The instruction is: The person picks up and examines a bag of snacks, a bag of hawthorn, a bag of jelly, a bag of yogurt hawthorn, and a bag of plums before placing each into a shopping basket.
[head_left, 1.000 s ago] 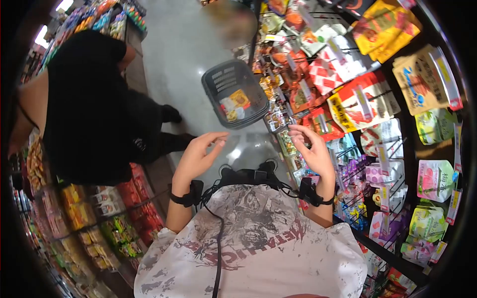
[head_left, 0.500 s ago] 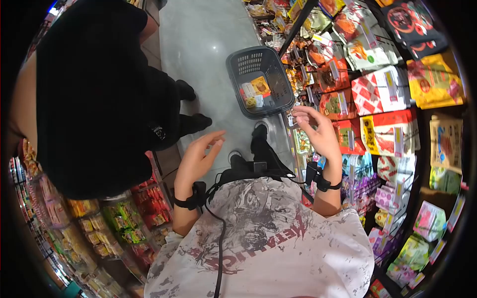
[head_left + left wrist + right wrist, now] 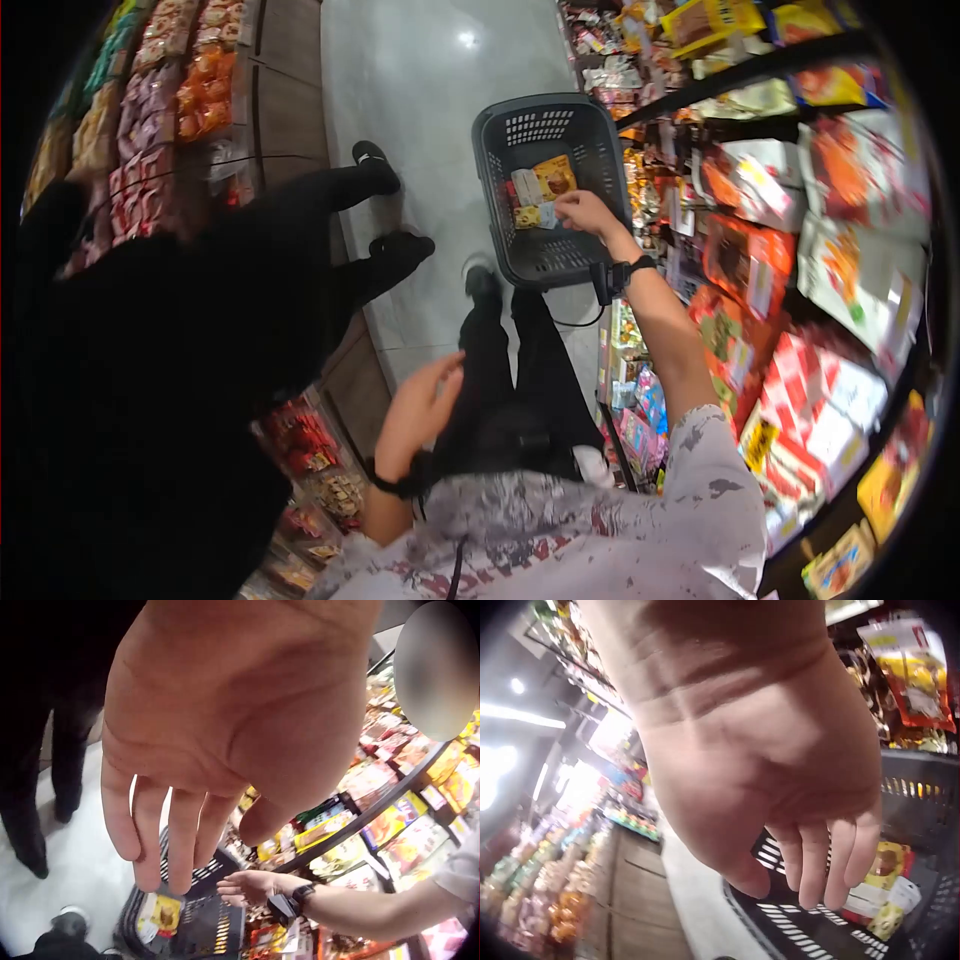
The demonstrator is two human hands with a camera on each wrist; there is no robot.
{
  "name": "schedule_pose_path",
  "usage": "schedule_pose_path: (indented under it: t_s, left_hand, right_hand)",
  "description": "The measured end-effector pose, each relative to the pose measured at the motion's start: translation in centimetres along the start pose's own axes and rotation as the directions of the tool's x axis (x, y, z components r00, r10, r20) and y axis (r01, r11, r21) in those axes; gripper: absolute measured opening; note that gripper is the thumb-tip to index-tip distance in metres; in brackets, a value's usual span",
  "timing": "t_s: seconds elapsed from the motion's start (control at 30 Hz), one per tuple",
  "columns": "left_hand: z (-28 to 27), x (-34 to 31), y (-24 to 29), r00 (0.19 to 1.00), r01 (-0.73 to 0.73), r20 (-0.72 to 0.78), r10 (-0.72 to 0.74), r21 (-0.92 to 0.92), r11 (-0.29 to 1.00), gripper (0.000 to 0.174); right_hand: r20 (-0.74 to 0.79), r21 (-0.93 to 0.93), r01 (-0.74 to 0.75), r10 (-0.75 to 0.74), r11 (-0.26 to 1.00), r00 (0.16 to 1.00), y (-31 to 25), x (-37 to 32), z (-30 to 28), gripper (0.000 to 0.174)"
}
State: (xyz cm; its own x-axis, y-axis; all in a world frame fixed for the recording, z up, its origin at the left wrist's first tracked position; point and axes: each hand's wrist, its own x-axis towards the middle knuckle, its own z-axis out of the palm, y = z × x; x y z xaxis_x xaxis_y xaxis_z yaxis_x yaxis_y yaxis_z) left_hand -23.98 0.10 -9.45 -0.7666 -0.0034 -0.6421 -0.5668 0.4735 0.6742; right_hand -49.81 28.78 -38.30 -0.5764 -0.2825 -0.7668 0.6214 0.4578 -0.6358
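A dark grey basket point(image 3: 548, 105) stands on the floor, with a yellow packet point(image 3: 556, 176) and a few small packs inside. Over its right part reaches my right hand point(image 3: 590, 214), fingers hanging loosely with nothing held; the right wrist view shows the hand point(image 3: 780, 795) above the packets point(image 3: 889, 862). My left hand point(image 3: 418, 405) hangs in front of my body, relaxed and holding nothing. In the left wrist view its fingers point(image 3: 184, 832) are loosely extended, the basket point(image 3: 206, 930) beyond them.
A person in black clothes point(image 3: 200, 360) stands close on the left. Shelves of bagged snacks point(image 3: 790, 400) line the right side, with a dark rail point(image 3: 740, 85) crossing them. More snack packs point(image 3: 205, 95) line the left. Grey floor point(image 3: 440, 60) runs between.
My right hand has moved forward from beside the basket to over it, the arm stretching out. My left hand has dropped lower in the head view. The person in black has shifted.
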Motion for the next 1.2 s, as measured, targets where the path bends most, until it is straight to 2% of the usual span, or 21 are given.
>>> schedule_pose_path:
  t_s: [0.07,0.1,0.13,0.2,0.27,0.33,0.37,0.47,0.53,0.6,0.63,0.67,0.73,0.77,0.87,1.0,1.03,1.13,1.17,1.2]
  left_hand:
    - [1.5,2.8,-2.5,0.984,0.16,0.073,-0.16,-0.001,0.987,0.038]
    - [2.3,4.2,-4.8,0.98,0.173,0.087,-0.178,0.061,0.983,0.038]
    - [3.4,5.4,-6.8,0.975,0.182,0.103,-0.195,0.12,0.976,0.038]
    - [4.6,8.4,-9.8,0.924,0.302,0.204,-0.322,0.125,0.945,0.039]
    - [5.6,11.2,-12.2,0.903,0.337,0.239,-0.357,0.12,0.934,0.041]
    - [6.3,13.0,-14.1,0.879,0.396,0.249,-0.407,0.095,0.913,0.041]
    - [6.6,13.6,-15.2,0.842,0.459,0.292,-0.454,0.056,0.887,0.041]
    - [6.9,16.6,-15.7,0.79,0.539,0.34,-0.51,0.012,0.842,0.04]
    - [7.1,17.9,-16.5,0.786,0.524,0.353,-0.507,0.052,0.85,0.04]
    - [7.2,18.7,-17.2,0.78,0.506,0.371,-0.504,0.1,0.857,0.04]
    - [7.3,18.8,-17.3,0.786,0.497,0.372,-0.494,0.097,0.862,0.04]
    - [7.2,18.8,-17.3,0.792,0.485,0.372,-0.483,0.096,0.869,0.04]
    - [6.8,18.9,-16.8,0.811,0.466,0.355,-0.464,0.087,0.881,0.039]
    - [6.7,18.6,-16.3,0.819,0.464,0.343,-0.46,0.076,0.883,0.039]
    - [5.6,17.1,-14.0,0.842,0.433,0.318,-0.436,0.086,0.898,0.038]
    - [3.8,15.4,-10.0,0.895,0.331,0.293,-0.336,0.068,0.941,0.038]
    - [3.4,14.9,-9.1,0.907,0.309,0.285,-0.311,0.052,0.95,0.038]
    - [3.1,13.8,-8.1,0.911,0.327,0.27,-0.312,-0.013,0.945,0.038]
    - [3.3,13.7,-8.4,0.915,0.32,0.264,-0.306,-0.011,0.947,0.038]
    - [3.7,13.6,-9.1,0.917,0.316,0.259,-0.302,-0.01,0.949,0.038]
  right_hand:
    - [0.047,-0.12,-0.174,0.181,0.977,0.982,6.1,9.1,1.4,0.035]
    - [0.067,-0.185,-0.26,0.276,0.948,0.959,9.5,13.0,2.5,0.036]
    - [0.051,-0.31,-0.275,0.304,0.91,0.951,12.5,16.1,3.5,0.038]
    - [-0.003,-0.532,-0.283,0.333,0.798,0.943,17.7,22.2,5.1,0.041]
    - [-0.064,-0.505,-0.3,0.312,0.809,0.948,20.7,25.7,7.4,0.063]
    - [-0.071,-0.564,-0.333,0.357,0.756,0.931,24.8,30.3,9.6,0.079]
    - [-0.134,-0.679,-0.253,0.222,0.689,0.966,27.1,32.2,10.9,0.094]
    - [-0.088,-0.648,-0.32,0.35,0.691,0.933,26.3,35.1,11.5,0.098]
    - [-0.044,-0.679,-0.296,0.365,0.672,0.93,28.1,37.1,12.1,0.101]
    - [-0.04,-0.752,-0.251,0.337,0.609,0.941,29.2,37.7,13.2,0.099]
    - [-0.092,-0.732,-0.278,0.313,0.622,0.945,29.1,37.3,13.5,0.072]
    - [-0.13,-0.729,-0.292,0.294,0.62,0.947,29.1,36.9,13.8,0.057]
    - [-0.219,-0.716,-0.322,0.238,0.62,0.946,29.1,36.5,13.7,0.03]
    - [-0.272,-0.683,-0.342,0.21,0.646,0.939,28.7,35.6,13.7,0.022]
    - [-0.301,-0.663,-0.336,0.172,0.67,0.938,26.5,31.4,11.9,0.025]
    - [-0.244,-0.669,-0.345,0.243,0.659,0.939,20.7,24.6,8.3,0.026]
    - [-0.235,-0.641,-0.324,0.223,0.696,0.946,19.3,23.1,7.6,0.029]
    - [-0.191,-0.618,-0.322,0.261,0.717,0.946,18.0,21.6,6.5,0.037]
    - [-0.19,-0.618,-0.346,0.293,0.706,0.937,18.3,22.2,6.7,0.049]
    - [-0.169,-0.614,-0.301,0.252,0.729,0.953,18.9,23.1,6.7,0.048]
